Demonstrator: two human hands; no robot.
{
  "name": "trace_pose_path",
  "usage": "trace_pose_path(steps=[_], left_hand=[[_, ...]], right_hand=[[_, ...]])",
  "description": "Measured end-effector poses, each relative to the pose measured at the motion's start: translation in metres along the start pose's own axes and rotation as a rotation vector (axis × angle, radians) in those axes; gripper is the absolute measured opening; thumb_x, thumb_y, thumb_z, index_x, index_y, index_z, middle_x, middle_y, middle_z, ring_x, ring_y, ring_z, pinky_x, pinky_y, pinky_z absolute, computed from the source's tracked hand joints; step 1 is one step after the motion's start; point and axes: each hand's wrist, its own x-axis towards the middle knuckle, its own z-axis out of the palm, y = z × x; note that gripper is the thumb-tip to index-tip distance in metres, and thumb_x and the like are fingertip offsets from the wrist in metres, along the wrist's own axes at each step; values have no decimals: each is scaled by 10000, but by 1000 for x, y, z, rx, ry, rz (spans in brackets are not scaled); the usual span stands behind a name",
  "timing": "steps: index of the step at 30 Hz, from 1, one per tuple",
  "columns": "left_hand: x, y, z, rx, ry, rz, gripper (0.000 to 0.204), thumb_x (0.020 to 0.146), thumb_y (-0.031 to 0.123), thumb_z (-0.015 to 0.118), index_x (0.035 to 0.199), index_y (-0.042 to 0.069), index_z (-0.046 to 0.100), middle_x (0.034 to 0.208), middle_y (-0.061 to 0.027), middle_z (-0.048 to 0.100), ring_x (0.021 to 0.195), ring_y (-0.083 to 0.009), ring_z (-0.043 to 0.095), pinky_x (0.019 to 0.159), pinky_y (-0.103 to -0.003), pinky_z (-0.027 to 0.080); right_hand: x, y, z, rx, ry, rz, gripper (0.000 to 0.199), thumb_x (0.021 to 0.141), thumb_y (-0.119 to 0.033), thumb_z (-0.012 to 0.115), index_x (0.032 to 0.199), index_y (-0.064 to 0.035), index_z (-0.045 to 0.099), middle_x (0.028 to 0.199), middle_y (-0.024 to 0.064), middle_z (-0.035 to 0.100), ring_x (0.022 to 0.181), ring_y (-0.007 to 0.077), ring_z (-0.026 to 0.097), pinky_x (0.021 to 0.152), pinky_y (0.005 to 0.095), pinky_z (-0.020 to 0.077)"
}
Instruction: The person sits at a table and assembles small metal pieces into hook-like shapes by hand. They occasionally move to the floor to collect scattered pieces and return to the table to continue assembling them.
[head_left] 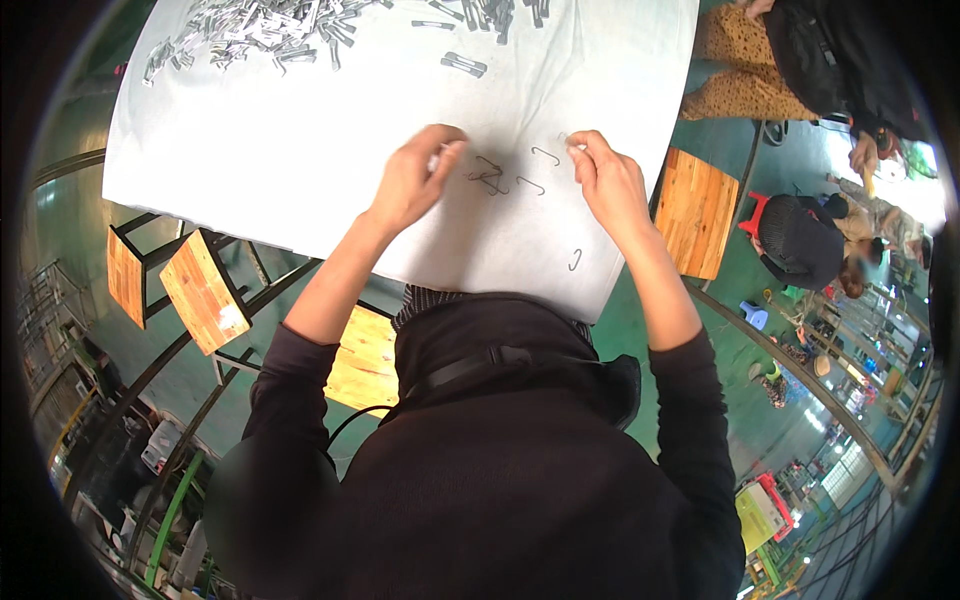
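My left hand (415, 178) hovers over the white-covered table (250, 140), thumb and fingers curled together. Whatever it may hold is too blurred to make out. To its right lies a small tangle of dark wire hooks (490, 178). Two more hooks, an upper one (546, 156) and a lower one (531, 185), lie apart between my hands. My right hand (610, 182) is closed in a pinch just right of them, with a faint, blurred bit of something at its fingertips. A single hook (575, 261) rests nearer the table's front edge.
Many small grey metal strips or clips (270, 35) are heaped at the table's far side, with a few (464, 65) lying closer. Wooden stools stand at left (205, 290) and right (697, 213). Another person (755, 65) stands beyond the far right edge; others sit farther right.
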Motion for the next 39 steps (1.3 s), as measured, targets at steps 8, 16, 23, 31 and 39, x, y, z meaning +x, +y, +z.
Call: trace_pose_path(steps=[8,16,23,31,39], left_hand=[[-21,-71,-3,392,272,233,247,793,3,531,1034,46,560,1040,-108,572,991,-297,504,857,-391,398],[-18,-68,-1,464,222,200,317,751,44,572,1065,75,542,1093,-80,542,1051,-286,478,878,-375,381],[-17,-71,-1,454,205,171,326,739,56,576,1062,83,540,1108,-70,540,1065,-286,474,887,-378,372],[-16,-67,-1,426,191,158,318,732,54,573,1048,78,548,1100,-68,550,1071,-301,464,901,-392,356],[6,-3,18,-385,89,-331,248,942,212,484,1050,17,591,934,-29,616,845,-110,559,770,-279,437]], right_hand=[[31,69,56,-479,374,-178,155,829,-135,599,968,-89,653,744,82,673,566,234,643,493,323,517],[35,82,73,-513,417,-283,171,782,-53,625,950,-24,641,707,69,668,501,200,629,443,283,515],[41,83,75,-559,402,-378,152,795,-42,635,938,11,631,681,64,657,485,156,614,415,239,483],[41,88,76,-592,385,-383,176,800,-63,647,967,-10,627,705,57,660,495,151,614,412,238,478],[26,47,38,-214,374,-345,195,764,-20,655,949,-79,641,815,42,671,588,203,643,491,287,523]])
